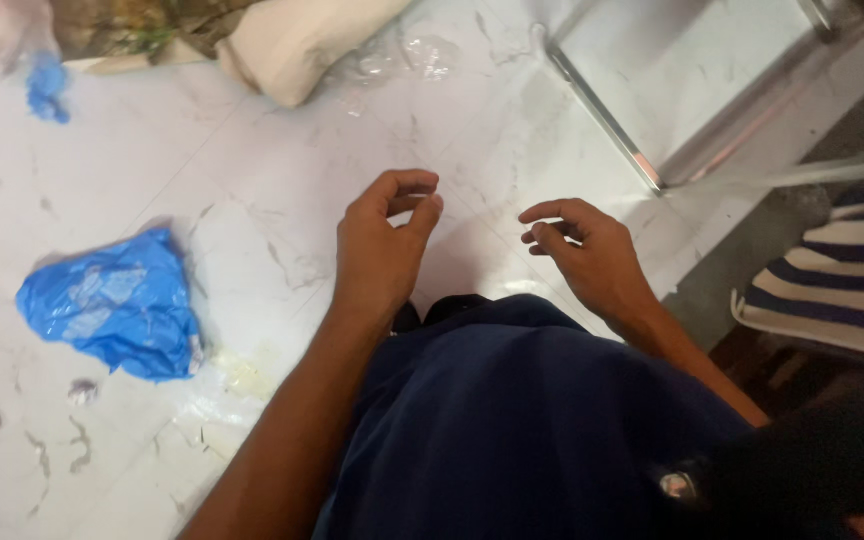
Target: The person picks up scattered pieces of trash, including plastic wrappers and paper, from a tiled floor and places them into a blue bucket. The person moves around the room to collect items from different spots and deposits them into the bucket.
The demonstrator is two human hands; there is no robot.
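Hands are hanging over the white marble floor point(252, 180), holding nothing I can see. Left hand point(384, 250) is curling, thumb & finger pinching together. Right hand point(587, 255) is half curling, loose. Nearest thing is the blue plastic bag point(112, 305), lying well left. Prob. light, soft, crinkly, slippery; grab a bunched fold.

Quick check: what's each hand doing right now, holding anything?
Left hand: fingers curled, thumb meeting fingertips; nothing visible in the pinch.
Right hand: loosely curled, empty, above the white marbled floor.
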